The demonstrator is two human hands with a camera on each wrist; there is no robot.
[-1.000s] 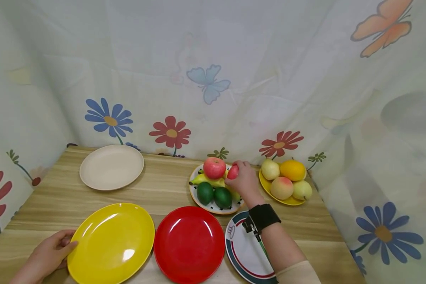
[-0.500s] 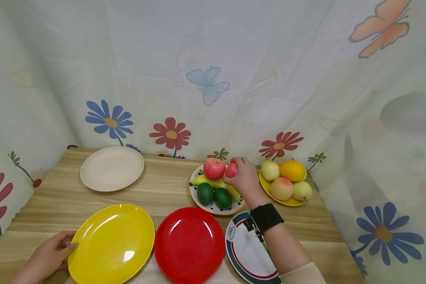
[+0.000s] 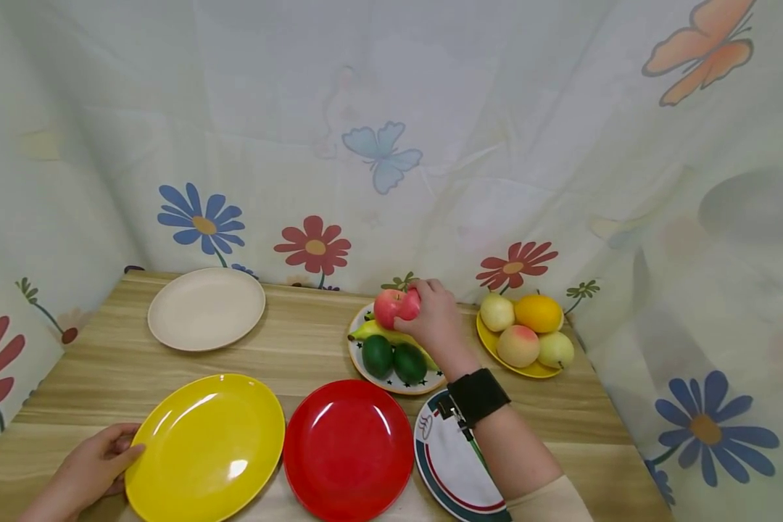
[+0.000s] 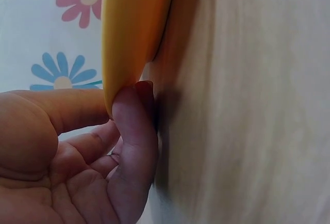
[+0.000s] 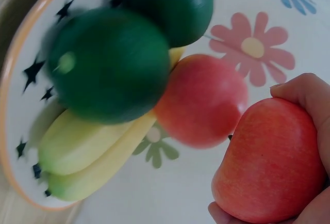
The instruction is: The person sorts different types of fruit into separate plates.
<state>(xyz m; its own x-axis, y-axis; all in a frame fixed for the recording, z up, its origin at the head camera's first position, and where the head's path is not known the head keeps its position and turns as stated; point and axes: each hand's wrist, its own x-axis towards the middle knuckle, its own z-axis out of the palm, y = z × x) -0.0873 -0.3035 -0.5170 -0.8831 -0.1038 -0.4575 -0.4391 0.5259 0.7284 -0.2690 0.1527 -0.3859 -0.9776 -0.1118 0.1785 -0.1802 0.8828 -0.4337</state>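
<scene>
My left hand (image 3: 91, 467) pinches the rim of a large yellow plate (image 3: 205, 446) at the front left; in the left wrist view its thumb and fingers sit on either side of the edge. My right hand (image 3: 433, 326) grips a red apple (image 5: 270, 162) above the star-patterned plate (image 3: 359, 362). Right beside it, a second red apple (image 3: 388, 309) sits on yellow bananas (image 5: 93, 146). Two dark green avocados (image 3: 378, 356) lie at the near side of that plate. The held apple partly covers the second apple in the head view.
A red plate (image 3: 349, 449) lies right of the yellow one, then a white plate with a green rim (image 3: 444, 475), partly under my right forearm. A beige plate (image 3: 206, 308) is at the back left. A small yellow plate (image 3: 528, 372) at the back right bears several fruits.
My right hand has moved left with the apple, from over the right part of the fruit plate to beside the other apple. The left hand has stayed on the yellow plate.
</scene>
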